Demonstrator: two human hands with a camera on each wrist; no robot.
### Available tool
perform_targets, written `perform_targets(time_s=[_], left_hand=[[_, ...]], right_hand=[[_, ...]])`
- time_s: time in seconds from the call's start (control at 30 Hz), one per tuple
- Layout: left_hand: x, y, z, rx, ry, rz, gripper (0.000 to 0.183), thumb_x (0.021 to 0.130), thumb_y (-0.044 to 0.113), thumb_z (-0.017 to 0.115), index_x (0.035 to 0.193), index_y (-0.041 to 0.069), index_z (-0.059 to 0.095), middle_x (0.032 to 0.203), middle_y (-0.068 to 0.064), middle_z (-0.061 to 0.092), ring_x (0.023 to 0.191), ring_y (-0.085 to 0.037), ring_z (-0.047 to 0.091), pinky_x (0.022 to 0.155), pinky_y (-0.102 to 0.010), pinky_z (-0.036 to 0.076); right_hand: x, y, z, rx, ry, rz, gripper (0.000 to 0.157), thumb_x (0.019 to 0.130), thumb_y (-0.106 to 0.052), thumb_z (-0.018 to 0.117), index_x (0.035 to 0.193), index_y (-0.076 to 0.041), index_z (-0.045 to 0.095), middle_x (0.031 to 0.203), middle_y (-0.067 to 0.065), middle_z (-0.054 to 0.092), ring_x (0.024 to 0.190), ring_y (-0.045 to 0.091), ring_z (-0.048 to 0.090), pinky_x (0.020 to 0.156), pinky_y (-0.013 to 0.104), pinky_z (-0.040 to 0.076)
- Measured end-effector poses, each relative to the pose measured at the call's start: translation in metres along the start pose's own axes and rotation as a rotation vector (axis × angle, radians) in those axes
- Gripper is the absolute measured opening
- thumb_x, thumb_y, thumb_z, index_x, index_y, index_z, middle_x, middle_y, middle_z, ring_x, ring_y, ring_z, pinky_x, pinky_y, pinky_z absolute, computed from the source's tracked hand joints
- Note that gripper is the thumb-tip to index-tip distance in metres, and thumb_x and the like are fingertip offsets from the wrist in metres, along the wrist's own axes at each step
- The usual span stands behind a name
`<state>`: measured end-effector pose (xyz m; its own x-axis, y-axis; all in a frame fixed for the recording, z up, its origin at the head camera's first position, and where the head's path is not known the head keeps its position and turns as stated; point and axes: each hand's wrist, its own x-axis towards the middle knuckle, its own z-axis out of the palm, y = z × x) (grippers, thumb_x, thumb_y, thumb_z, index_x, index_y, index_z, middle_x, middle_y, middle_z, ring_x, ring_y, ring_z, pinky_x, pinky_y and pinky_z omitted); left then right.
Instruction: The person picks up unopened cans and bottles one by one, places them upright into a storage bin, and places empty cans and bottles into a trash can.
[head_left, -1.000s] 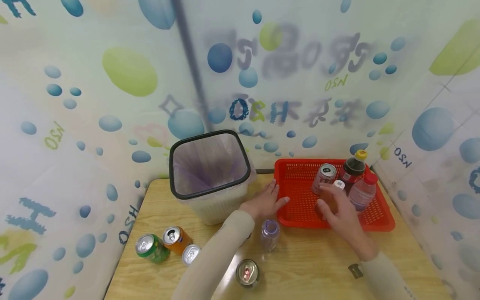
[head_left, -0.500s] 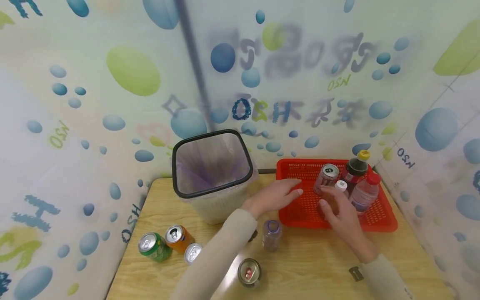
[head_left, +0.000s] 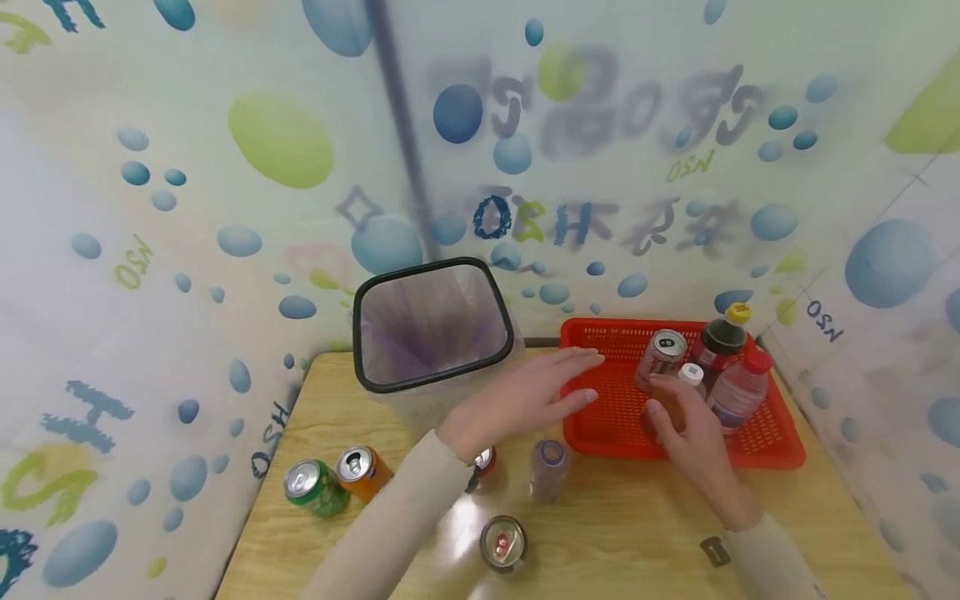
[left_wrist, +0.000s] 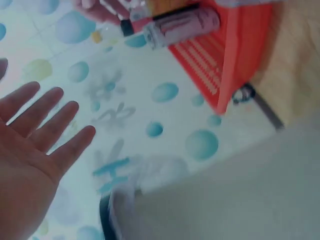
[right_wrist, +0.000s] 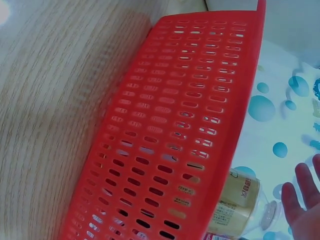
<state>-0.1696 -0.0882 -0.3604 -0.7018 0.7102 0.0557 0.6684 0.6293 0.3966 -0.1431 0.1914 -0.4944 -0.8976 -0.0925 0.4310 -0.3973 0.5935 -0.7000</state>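
My left hand [head_left: 525, 400] hovers between the bin and the red basket [head_left: 607, 400], its fingers straight and holding nothing. In the left wrist view that hand [left_wrist: 30, 150] shows a bare palm. My right hand [head_left: 693, 442] is over the basket's right half, beside a white-capped bottle [head_left: 691, 374] that it partly hides. Its fingertips are near the neck of this yellow-labelled bottle [right_wrist: 237, 202] in the right wrist view, without curling round it. Also in the basket stand a pinkish can [head_left: 662, 358], a yellow-capped dark cola bottle [head_left: 718, 342] and a red-capped clear bottle [head_left: 738, 392].
A lined waste bin [head_left: 358, 333] stands left of the basket. On the wooden table are a green can [head_left: 322, 493], an orange can [head_left: 367, 475], a red can [head_left: 484, 467] partly behind my left wrist, a clear purple-tinted bottle [head_left: 549, 471] and another can [head_left: 503, 543].
My left hand went from the basket's left edge over the basket, then drew back left and appears raised. A red can came into view; my sleeve now covers a silver one. My right hand stays put.
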Motion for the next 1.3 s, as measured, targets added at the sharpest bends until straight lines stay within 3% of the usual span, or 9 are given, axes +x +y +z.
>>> perform_targets(time_s=[0.13,0.33,0.57,0.73,0.87,1.07,1.2,1.3], left_hand=[[-0.023,-0.004,-0.007,0.070,0.079,0.063,0.055,0.108,0.047,0.050,0.153,0.015,0.052,0.156,-0.001,0.051,0.143,-0.017,0.047,0.119,-0.033,0.037],[-0.055,-0.013,0.003,0.036,0.174,0.106,0.051,0.107,0.040,0.056,0.150,0.013,0.055,0.152,-0.004,0.055,0.139,-0.022,0.052,0.116,-0.041,0.041],[-0.083,-0.026,0.038,0.007,0.263,0.097,0.054,0.103,0.031,0.062,0.150,0.008,0.053,0.154,-0.009,0.052,0.140,-0.029,0.052,0.113,-0.048,0.044],[-0.090,-0.027,0.072,-0.106,0.284,0.028,0.067,0.100,0.036,0.067,0.157,0.008,0.043,0.163,-0.008,0.041,0.147,-0.032,0.041,0.117,-0.050,0.039],[-0.085,-0.022,0.096,-0.149,0.257,-0.076,0.082,0.096,0.049,0.072,0.160,0.012,0.038,0.166,-0.002,0.035,0.151,-0.026,0.036,0.118,-0.047,0.039],[-0.073,-0.019,0.119,-0.210,0.105,-0.244,0.107,0.087,0.063,0.074,0.167,0.020,0.017,0.171,-0.004,0.023,0.154,-0.026,0.030,0.119,-0.047,0.036],[-0.067,-0.022,0.124,-0.274,0.040,-0.283,0.114,0.083,0.066,0.077,0.168,0.023,0.013,0.170,-0.007,0.027,0.153,-0.026,0.032,0.119,-0.046,0.036],[-0.064,-0.025,0.126,-0.279,0.024,-0.275,0.114,0.081,0.063,0.081,0.167,0.020,0.019,0.167,-0.009,0.032,0.150,-0.026,0.036,0.119,-0.044,0.038]], right_hand=[[0.000,-0.001,0.000,-0.009,0.011,-0.006,0.038,0.099,-0.007,0.068,0.136,-0.006,0.061,0.137,0.014,0.063,0.125,0.033,0.053,0.105,0.005,0.026],[-0.002,0.001,0.001,-0.017,0.024,-0.024,0.036,0.097,-0.004,0.069,0.132,-0.002,0.062,0.134,0.016,0.065,0.123,0.034,0.055,0.106,0.004,0.026],[-0.006,0.000,0.005,-0.009,-0.008,0.023,0.037,0.099,-0.009,0.068,0.135,-0.005,0.061,0.136,0.015,0.064,0.121,0.034,0.058,0.099,0.002,0.030],[-0.010,0.002,0.010,-0.023,-0.010,0.015,0.038,0.098,-0.008,0.069,0.135,-0.004,0.061,0.130,0.014,0.066,0.096,0.021,0.057,0.079,0.007,0.041],[-0.013,0.005,0.017,-0.057,-0.009,-0.032,0.040,0.093,-0.004,0.073,0.132,-0.004,0.063,0.124,0.013,0.068,0.086,0.018,0.055,0.074,0.009,0.042],[-0.016,0.006,0.026,-0.071,-0.031,-0.071,0.038,0.093,-0.007,0.075,0.129,-0.002,0.063,0.128,0.016,0.067,0.106,0.032,0.065,0.096,0.000,0.031],[-0.017,0.005,0.030,-0.061,-0.039,-0.067,0.038,0.092,-0.007,0.075,0.129,-0.002,0.063,0.129,0.017,0.067,0.113,0.034,0.063,0.101,0.000,0.025],[-0.017,0.007,0.032,-0.057,-0.044,-0.062,0.039,0.092,-0.005,0.075,0.129,-0.001,0.064,0.130,0.016,0.066,0.115,0.034,0.063,0.102,0.000,0.024]])
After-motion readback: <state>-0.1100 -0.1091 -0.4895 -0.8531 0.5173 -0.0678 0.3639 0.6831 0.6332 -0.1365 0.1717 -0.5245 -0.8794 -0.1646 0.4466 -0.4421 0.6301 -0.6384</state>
